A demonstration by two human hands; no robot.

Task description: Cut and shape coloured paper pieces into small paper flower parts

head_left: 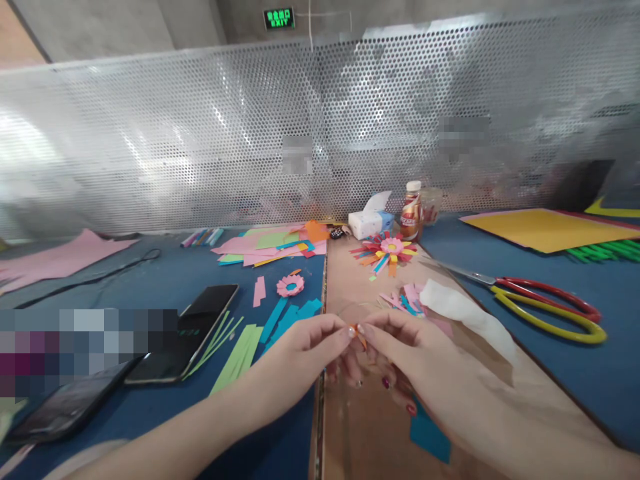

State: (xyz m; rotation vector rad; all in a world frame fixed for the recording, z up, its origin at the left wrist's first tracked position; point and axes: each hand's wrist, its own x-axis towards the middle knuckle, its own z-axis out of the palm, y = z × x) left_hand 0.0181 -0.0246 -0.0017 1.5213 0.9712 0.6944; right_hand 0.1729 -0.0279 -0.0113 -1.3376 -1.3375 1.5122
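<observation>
Left hand (320,337): nearest me, its forearm running in from the lower left; I see thumb and finger pinched closed on a small orange paper piece (363,341).
Right hand (400,333): in from the lower right, thumb and finger pinching the same orange paper piece, their tips just beside the left ones.
Orange paper piece: between both sets of fingertips, above the brown panel (365,447); the fingers cover much of it, so I can't be sure whether it is folded or curled.
Brown panel: I make out a blue paper piece (430,433) by the right wrist, with paper scraps (413,300) and a white tissue (465,313) past the hands.
Left side: green strips (237,360), blue strips (274,320), a pink flower (290,286) and a phone (190,340).
Right side: scissors (550,307) with red and yellow handles.
Far end: I see a many-coloured flower (391,248), a tissue pack (370,225) and a white-capped bottle (412,212), before a perforated screen (200,147).
</observation>
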